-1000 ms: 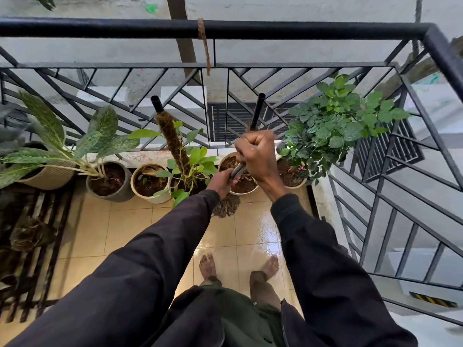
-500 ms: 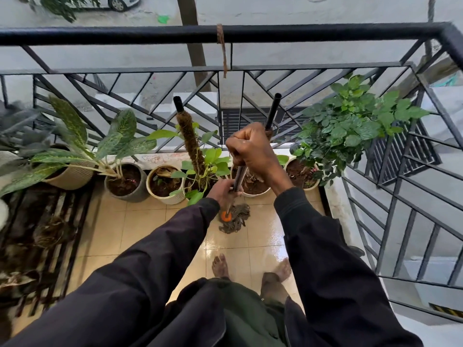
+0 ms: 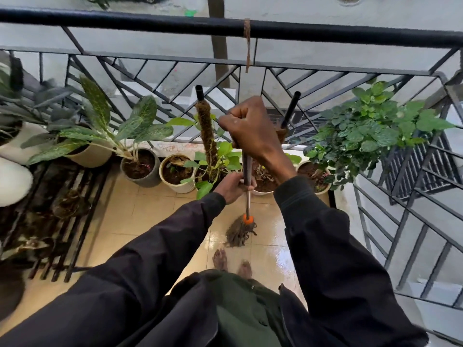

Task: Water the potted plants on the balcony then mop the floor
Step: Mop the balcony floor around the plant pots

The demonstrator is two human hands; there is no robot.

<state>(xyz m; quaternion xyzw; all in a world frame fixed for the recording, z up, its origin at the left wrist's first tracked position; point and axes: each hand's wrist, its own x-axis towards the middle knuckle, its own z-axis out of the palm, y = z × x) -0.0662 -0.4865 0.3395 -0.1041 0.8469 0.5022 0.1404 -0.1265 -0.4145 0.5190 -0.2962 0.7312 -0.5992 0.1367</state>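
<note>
Mop with a dark upper handle, silvery lower shaft (image 3: 247,201), orange collar (image 3: 248,219) and grey-brown string head (image 3: 239,232) stands almost upright in the middle of the balcony. Its long axis runs from the hands straight down to the glossy beige floor tiles (image 3: 150,221). The head points downward and rests on the wet tiles, with the strands spread toward the person's bare feet (image 3: 220,259), which stand just behind it.

Both hands grasp the handle. The right hand (image 3: 250,128) is clenched in a fist round its top end, the knuckles turned up at the camera. The left hand (image 3: 234,186) wraps the handle lower down, about where the dark section meets the silvery shaft. The mop head lies below both hands, nearer the left one. Black sleeves (image 3: 325,246) cover both arms.

Behind the mop, a row of potted plants lines the foot of the black metal railing (image 3: 325,31): a grey round pot (image 3: 141,169) with long speckled leaves, a cream pot (image 3: 176,174), a brown fibre-wrapped climbing pole (image 3: 206,136) and a bushy green plant (image 3: 370,131) at the right corner.
</note>
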